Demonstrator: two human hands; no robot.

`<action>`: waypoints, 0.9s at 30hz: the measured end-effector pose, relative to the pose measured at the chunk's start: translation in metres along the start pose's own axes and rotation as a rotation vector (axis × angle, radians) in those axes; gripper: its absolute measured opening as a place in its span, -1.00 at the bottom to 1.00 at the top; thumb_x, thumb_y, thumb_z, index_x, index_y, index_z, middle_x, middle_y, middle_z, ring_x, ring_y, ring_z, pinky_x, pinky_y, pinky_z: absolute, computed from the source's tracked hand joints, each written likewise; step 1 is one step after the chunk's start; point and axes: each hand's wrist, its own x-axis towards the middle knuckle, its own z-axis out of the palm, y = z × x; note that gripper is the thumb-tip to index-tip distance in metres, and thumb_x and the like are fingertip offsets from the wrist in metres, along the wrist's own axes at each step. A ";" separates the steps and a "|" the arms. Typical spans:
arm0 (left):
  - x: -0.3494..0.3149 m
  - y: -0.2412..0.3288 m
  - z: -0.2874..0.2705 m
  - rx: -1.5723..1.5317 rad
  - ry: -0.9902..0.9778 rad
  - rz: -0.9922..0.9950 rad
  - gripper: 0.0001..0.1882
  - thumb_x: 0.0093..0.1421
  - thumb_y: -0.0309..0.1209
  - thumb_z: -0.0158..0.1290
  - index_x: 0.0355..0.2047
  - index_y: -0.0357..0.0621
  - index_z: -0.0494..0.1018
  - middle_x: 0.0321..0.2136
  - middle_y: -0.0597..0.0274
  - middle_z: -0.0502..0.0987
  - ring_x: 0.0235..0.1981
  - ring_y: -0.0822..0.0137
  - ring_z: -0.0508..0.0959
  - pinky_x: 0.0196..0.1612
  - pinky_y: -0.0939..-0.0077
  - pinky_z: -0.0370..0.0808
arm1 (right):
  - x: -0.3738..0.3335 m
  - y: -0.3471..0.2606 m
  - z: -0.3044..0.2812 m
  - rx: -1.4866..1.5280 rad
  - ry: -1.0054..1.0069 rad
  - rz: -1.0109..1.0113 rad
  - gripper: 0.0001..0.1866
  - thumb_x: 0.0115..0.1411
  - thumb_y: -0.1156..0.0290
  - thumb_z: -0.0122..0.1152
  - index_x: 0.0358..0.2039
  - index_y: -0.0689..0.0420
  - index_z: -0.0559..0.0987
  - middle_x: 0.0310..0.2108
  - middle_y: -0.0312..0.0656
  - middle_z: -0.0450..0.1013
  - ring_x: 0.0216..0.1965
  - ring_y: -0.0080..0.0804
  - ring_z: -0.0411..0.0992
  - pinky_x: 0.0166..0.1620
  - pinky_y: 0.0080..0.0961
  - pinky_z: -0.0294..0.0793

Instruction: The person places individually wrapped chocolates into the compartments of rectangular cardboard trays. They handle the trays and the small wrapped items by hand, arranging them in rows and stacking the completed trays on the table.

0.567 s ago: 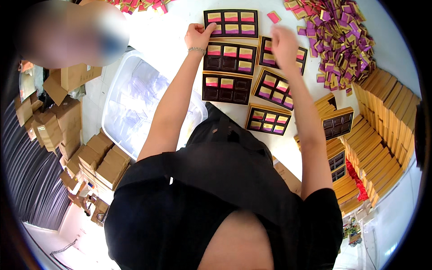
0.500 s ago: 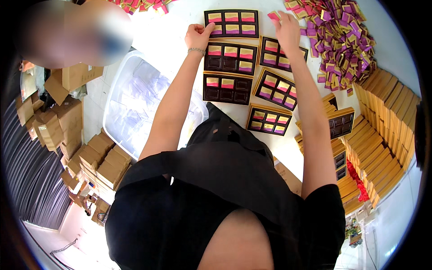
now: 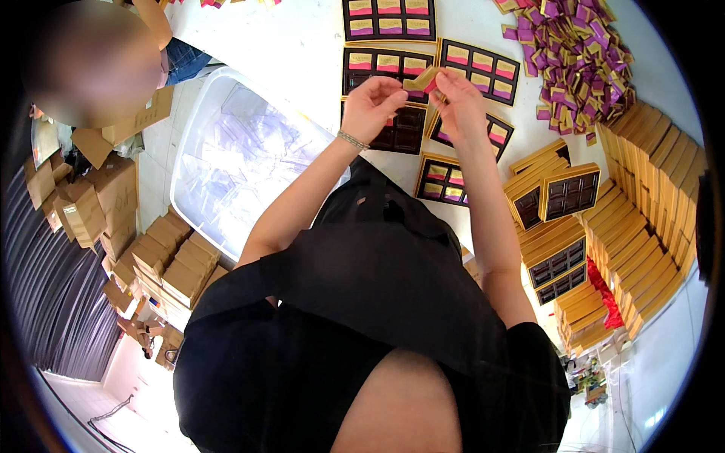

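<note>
Small gold-and-pink wrapped packet [image 3: 423,78] pinched between both hands, left hand [image 3: 371,106] and right hand [image 3: 459,106], above the white tabletop [image 3: 302,45]. Black compartment trays [image 3: 389,16] mostly filled; one dark tray [image 3: 404,130] below looked unfilled. Heap of purple-gold packets [image 3: 578,64] waiting; empty gold-edged trays [image 3: 570,192] stacked right.

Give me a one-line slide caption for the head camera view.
Both hands, left hand and right hand, hold a small gold packet above dark compartment trays on a white table.
</note>
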 end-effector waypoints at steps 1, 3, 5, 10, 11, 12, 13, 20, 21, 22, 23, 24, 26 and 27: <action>-0.003 0.000 0.007 -0.042 -0.011 0.002 -0.81 0.20 -0.49 0.13 -0.18 -0.24 0.46 -0.35 0.27 0.59 -0.33 0.48 0.59 -0.35 0.67 0.53 | -0.007 0.004 -0.004 0.067 -0.050 0.004 -0.78 0.24 0.44 0.17 -0.13 0.22 0.53 -0.26 -0.25 0.51 -0.27 -0.57 0.44 -0.17 -0.56 0.44; -0.009 0.000 0.017 -0.126 -0.034 0.006 -0.79 0.20 -0.51 0.12 -0.15 -0.25 0.45 -0.34 0.25 0.60 -0.31 0.46 0.60 -0.36 0.67 0.55 | -0.019 0.012 -0.006 0.084 -0.064 -0.058 -0.79 0.23 0.46 0.17 -0.13 0.24 0.53 -0.28 -0.25 0.51 -0.30 -0.56 0.46 -0.19 -0.57 0.47; -0.010 -0.003 0.019 -0.083 -0.037 0.027 -0.79 0.20 -0.53 0.11 -0.15 -0.26 0.46 -0.33 0.24 0.60 -0.32 0.45 0.61 -0.36 0.66 0.56 | -0.030 0.014 -0.005 0.073 -0.040 -0.064 -0.81 0.22 0.51 0.17 -0.16 0.27 0.54 -0.31 -0.23 0.52 -0.38 -0.54 0.48 -0.26 -0.60 0.51; -0.017 -0.022 0.007 0.435 -0.025 0.143 -0.75 0.13 -0.47 0.16 -0.17 -0.24 0.48 -0.39 0.26 0.61 -0.41 0.50 0.61 -0.36 0.59 0.56 | -0.043 0.048 -0.023 -0.367 0.119 -0.176 -0.84 0.17 0.55 0.17 -0.24 0.34 0.53 -0.43 -0.19 0.52 -0.48 -0.51 0.51 -0.40 -0.62 0.54; -0.019 -0.031 0.004 0.487 -0.013 0.179 -0.73 0.11 -0.48 0.14 -0.14 -0.21 0.48 -0.34 0.23 0.62 -0.38 0.39 0.63 -0.33 0.50 0.56 | -0.043 0.058 -0.028 -0.403 0.138 -0.155 -0.84 0.17 0.55 0.18 -0.25 0.34 0.53 -0.45 -0.18 0.52 -0.49 -0.50 0.51 -0.41 -0.62 0.54; -0.022 -0.033 0.004 0.591 0.041 0.237 -0.73 0.11 -0.49 0.13 -0.14 -0.19 0.49 -0.31 0.22 0.61 -0.34 0.34 0.63 -0.31 0.48 0.56 | -0.045 0.063 -0.028 -0.439 0.161 -0.136 -0.84 0.16 0.55 0.18 -0.26 0.34 0.53 -0.46 -0.18 0.52 -0.50 -0.50 0.52 -0.43 -0.61 0.54; -0.027 -0.034 0.003 0.695 0.096 0.296 -0.73 0.11 -0.50 0.12 -0.14 -0.18 0.49 -0.29 0.21 0.61 -0.30 0.29 0.63 -0.29 0.46 0.55 | -0.045 0.069 -0.028 -0.487 0.192 -0.125 -0.84 0.16 0.54 0.19 -0.25 0.35 0.52 -0.46 -0.17 0.51 -0.49 -0.49 0.52 -0.43 -0.61 0.55; -0.050 -0.056 -0.013 1.357 -0.095 0.791 -0.41 0.10 -0.34 0.11 0.16 -0.12 0.29 0.17 0.17 0.34 0.22 0.20 0.29 0.25 0.08 0.15 | -0.050 0.093 -0.032 -1.101 0.196 -0.347 -0.84 0.12 0.44 0.19 -0.33 0.26 0.55 -0.44 -0.02 0.50 -0.42 -0.14 0.52 -0.31 -0.31 0.50; -0.055 -0.056 -0.013 1.394 -0.153 0.784 -0.36 0.10 -0.27 0.12 0.19 -0.11 0.26 0.20 0.18 0.30 0.25 0.21 0.26 0.27 0.04 0.11 | -0.051 0.088 -0.034 -1.126 0.221 -0.437 -0.85 0.12 0.44 0.18 -0.34 0.24 0.56 -0.43 -0.02 0.49 -0.39 -0.10 0.50 -0.28 -0.28 0.48; -0.056 -0.057 -0.013 1.430 -0.212 0.776 -0.31 0.10 -0.21 0.13 0.23 -0.10 0.22 0.23 0.18 0.26 0.27 0.22 0.22 0.28 0.00 0.08 | -0.052 0.083 -0.036 -1.148 0.246 -0.527 -0.86 0.12 0.44 0.17 -0.34 0.22 0.57 -0.41 -0.01 0.48 -0.37 -0.05 0.48 -0.26 -0.25 0.46; -0.051 -0.069 -0.015 1.473 -0.304 0.761 -0.17 0.08 -0.04 0.12 0.29 -0.07 0.12 0.30 0.24 0.15 0.32 0.28 0.14 0.30 -0.10 -0.01 | -0.052 0.076 -0.038 -1.169 0.271 -0.617 -0.87 0.12 0.43 0.15 -0.35 0.20 0.58 -0.40 -0.01 0.47 -0.34 -0.01 0.46 -0.23 -0.21 0.43; -0.049 -0.068 -0.015 1.522 -0.328 0.760 -0.18 0.08 -0.02 0.10 0.29 -0.06 0.12 0.31 0.26 0.14 0.33 0.31 0.12 0.30 -0.11 -0.02 | -0.049 0.068 -0.042 -1.163 0.284 -0.634 -0.87 0.12 0.45 0.14 -0.35 0.20 0.58 -0.39 -0.01 0.47 -0.34 -0.02 0.45 -0.23 -0.21 0.43; -0.043 -0.063 -0.013 1.618 -0.372 0.762 -0.18 0.10 0.02 0.08 0.29 -0.05 0.12 0.32 0.30 0.12 0.34 0.36 0.09 0.30 -0.11 -0.03 | -0.038 0.044 -0.050 -1.156 0.310 -0.670 -0.88 0.11 0.48 0.13 -0.35 0.20 0.58 -0.38 -0.01 0.46 -0.33 -0.03 0.45 -0.25 -0.21 0.43; -0.041 -0.061 -0.012 1.649 -0.392 0.734 -0.18 0.10 0.03 0.07 0.30 -0.03 0.11 0.33 0.33 0.10 0.34 0.38 0.08 0.29 -0.14 -0.02 | -0.030 0.028 -0.053 -1.151 0.382 -0.679 -0.87 0.10 0.48 0.13 -0.35 0.20 0.59 -0.38 -0.01 0.47 -0.33 -0.04 0.45 -0.24 -0.23 0.43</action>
